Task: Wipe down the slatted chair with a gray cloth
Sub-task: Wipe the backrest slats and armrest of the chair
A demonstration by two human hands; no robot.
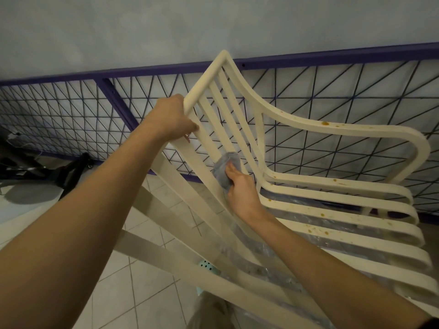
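A cream plastic slatted chair tilts in front of me, topmost of several stacked chairs, its backrest slats running up to the left. My left hand grips the backrest's left rail near the top. My right hand presses a bunched gray cloth against the lower part of the slats. Brown stains dot the armrest and the rims of the chairs below.
A purple metal frame with wire mesh leans on the grey wall behind the chair. Dark objects lie on the floor at the left. Pale floor tiles and a light-green perforated item show below the chairs.
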